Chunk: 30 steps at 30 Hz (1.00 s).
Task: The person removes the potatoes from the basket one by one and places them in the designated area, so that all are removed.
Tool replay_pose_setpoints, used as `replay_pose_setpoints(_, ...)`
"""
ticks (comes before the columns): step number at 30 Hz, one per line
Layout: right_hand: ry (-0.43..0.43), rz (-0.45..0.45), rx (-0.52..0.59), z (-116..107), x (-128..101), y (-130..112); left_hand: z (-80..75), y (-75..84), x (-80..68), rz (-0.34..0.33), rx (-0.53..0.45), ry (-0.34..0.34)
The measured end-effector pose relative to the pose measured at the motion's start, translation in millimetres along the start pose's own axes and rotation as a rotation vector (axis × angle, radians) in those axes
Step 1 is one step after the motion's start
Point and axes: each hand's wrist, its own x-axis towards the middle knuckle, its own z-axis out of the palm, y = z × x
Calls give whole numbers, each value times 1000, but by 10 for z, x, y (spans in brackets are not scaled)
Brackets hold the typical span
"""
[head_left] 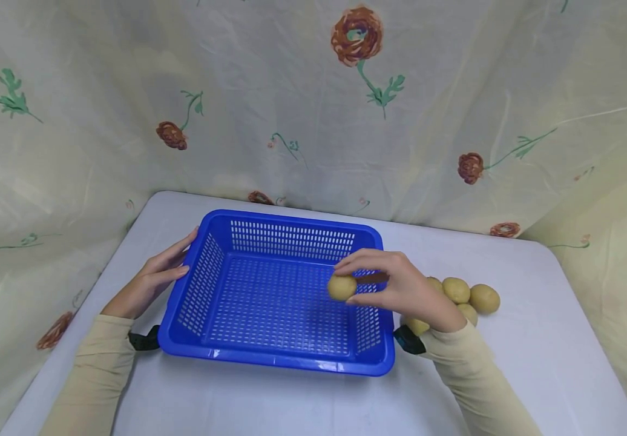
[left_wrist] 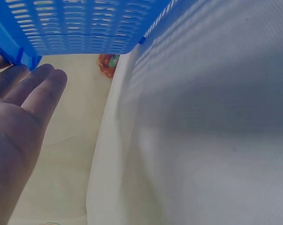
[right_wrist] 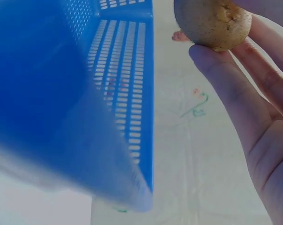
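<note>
A blue plastic basket (head_left: 286, 361) with slotted walls stands on the table, and its visible floor holds nothing. My right hand (head_left: 407, 287) pinches a round, yellow-brown potato (head_left: 342, 288) between thumb and fingertips, above the right part of the basket. The right wrist view shows that potato (right_wrist: 211, 23) close up, with a rough spot on its skin. At the basket's left rim, my left hand (head_left: 155, 280) touches the edge with fairly straight fingers. In the left wrist view those fingers (left_wrist: 47, 89) reach up to the rim's underside.
Several more potatoes (head_left: 485, 299) lie grouped on the white table (head_left: 542, 363) right of the basket, partly hidden behind my right hand and forearm. Dark straps (head_left: 410, 340) circle both wrists. A flower-patterned curtain (head_left: 302, 91) hangs around the table's back and sides.
</note>
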Motion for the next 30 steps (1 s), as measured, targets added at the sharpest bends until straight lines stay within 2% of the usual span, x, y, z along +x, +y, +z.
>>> replay_pose_setpoints(8,118,43,-11,-46,-206,88,-8,-9,8,5,-5,-4)
replay_pose_setpoints(13,194,30,-3,-74,-322,170,-6,-1,7,14,-7,-5)
replay_pose_setpoints(24,279,75,76,-152,-621,325,7,-6,0,19,-2,-6)
replay_pose_setpoints(30,334,161,6,-236,-777,426,6,-1,-3,20,-1,-6)
